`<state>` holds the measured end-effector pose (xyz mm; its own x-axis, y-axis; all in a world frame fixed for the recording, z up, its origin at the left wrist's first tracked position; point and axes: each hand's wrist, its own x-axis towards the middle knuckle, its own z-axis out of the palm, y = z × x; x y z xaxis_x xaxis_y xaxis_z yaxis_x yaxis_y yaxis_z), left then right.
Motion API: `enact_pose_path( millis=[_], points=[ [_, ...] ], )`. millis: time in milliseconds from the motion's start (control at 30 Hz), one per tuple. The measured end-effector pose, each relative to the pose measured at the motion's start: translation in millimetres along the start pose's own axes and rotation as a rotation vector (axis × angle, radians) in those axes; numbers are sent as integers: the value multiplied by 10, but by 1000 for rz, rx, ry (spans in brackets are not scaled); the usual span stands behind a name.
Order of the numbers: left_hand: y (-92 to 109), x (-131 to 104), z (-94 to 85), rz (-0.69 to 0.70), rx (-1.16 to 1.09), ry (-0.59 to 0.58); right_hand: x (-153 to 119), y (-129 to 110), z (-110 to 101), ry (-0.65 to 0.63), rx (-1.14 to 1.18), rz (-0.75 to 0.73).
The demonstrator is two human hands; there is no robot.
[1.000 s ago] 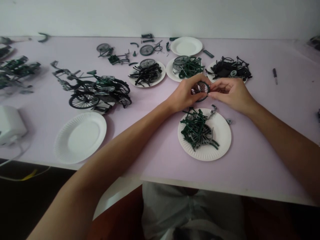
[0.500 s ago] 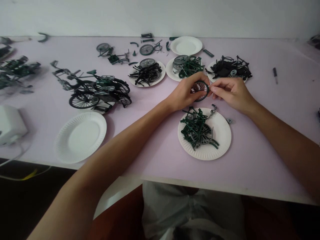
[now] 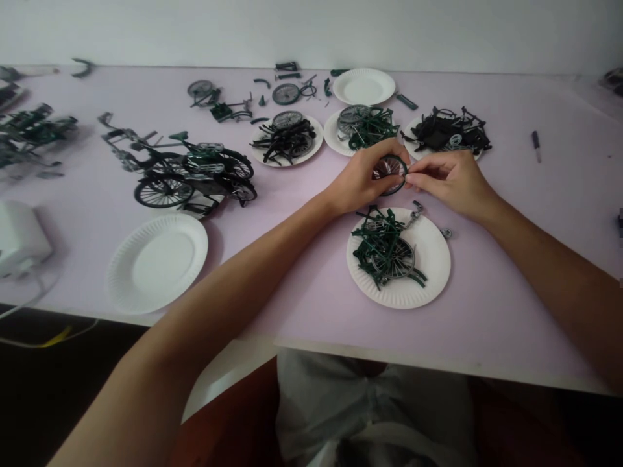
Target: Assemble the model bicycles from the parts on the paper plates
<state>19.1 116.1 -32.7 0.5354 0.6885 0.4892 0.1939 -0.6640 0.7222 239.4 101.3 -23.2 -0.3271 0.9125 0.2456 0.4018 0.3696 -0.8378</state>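
Observation:
Thumb and fingers of my left hand are closed round a small toy bicycle wheel with a dark tyre and thin spokes. My right hand is closed in a pinch at the wheel's right edge; its fingertips touch the tyre there, and any tiny part between them is hidden. Just below the hands, a white paper plate bears green toy bicycle parts and a grey spoked wheel. One small silver part lies at that plate's right rim.
Behind my hands stand plates of black parts, green parts and more black parts. Assembled toy bicycles are at the left, behind a bare paper plate. A screwdriver lies far right; a white box sits far left.
My right fingertips have moved slightly left, closing in a pinch against the tyre's edge. My left hand keeps holding the wheel in nearly the same place.

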Motion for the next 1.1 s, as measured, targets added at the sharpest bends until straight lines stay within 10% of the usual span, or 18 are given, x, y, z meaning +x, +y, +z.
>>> enact_pose_path(
  millis=[700, 1100],
  points=[
    [-63, 9, -10, -23, 3, -14, -2, -26, -6, 15, 41, 8],
    [-85, 19, -25, -15, -29, -36, -80, -149, -95, 252, 301, -20]
  ],
)
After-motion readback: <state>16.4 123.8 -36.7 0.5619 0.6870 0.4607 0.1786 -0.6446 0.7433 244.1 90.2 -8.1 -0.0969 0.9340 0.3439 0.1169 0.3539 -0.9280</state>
